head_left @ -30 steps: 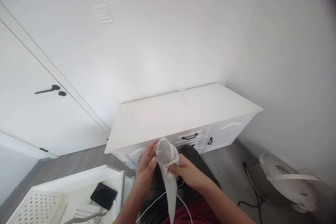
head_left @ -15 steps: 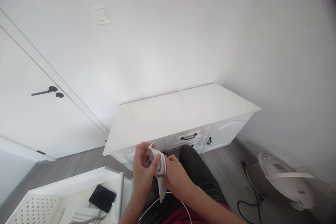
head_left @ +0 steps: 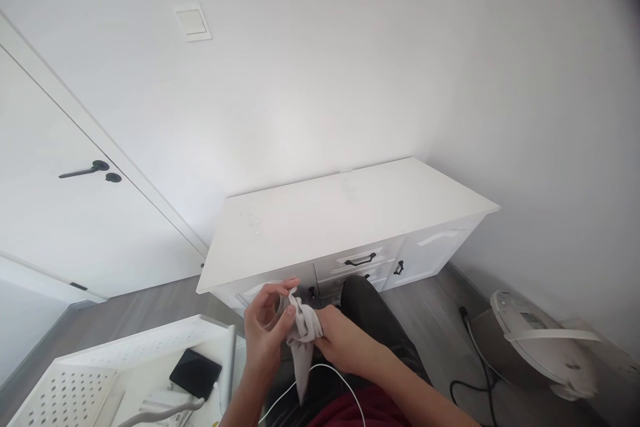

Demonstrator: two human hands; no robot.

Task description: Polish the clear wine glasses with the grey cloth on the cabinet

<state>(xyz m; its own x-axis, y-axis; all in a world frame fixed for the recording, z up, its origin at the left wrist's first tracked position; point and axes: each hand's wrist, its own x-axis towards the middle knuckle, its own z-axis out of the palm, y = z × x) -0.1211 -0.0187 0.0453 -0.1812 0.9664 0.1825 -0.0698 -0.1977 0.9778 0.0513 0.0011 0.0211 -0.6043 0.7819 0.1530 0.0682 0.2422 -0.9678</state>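
Over my lap, my left hand (head_left: 267,323) curls in a C shape around a clear, round-edged object (head_left: 278,307); its exact kind is hard to make out. My left thumb and fingertips also touch a light grey cloth (head_left: 303,327). On the other side, my right hand (head_left: 340,340) is closed on the bunched cloth, with its fingers partly hidden behind the folds. One end of the cloth hangs down in a point below my hands.
A white cabinet (head_left: 350,213) with black handles stands ahead against the wall. At lower left, a white cart (head_left: 145,343) holds a black phone (head_left: 195,374). A rice cooker (head_left: 543,347) sits on the right with its cord on the floor. A white cable (head_left: 323,366) crosses my lap.
My left hand has shifted slightly left and its fingers have opened a little from the cloth, showing the clear edge. The cloth is more bunched towards my right hand and hangs lower.
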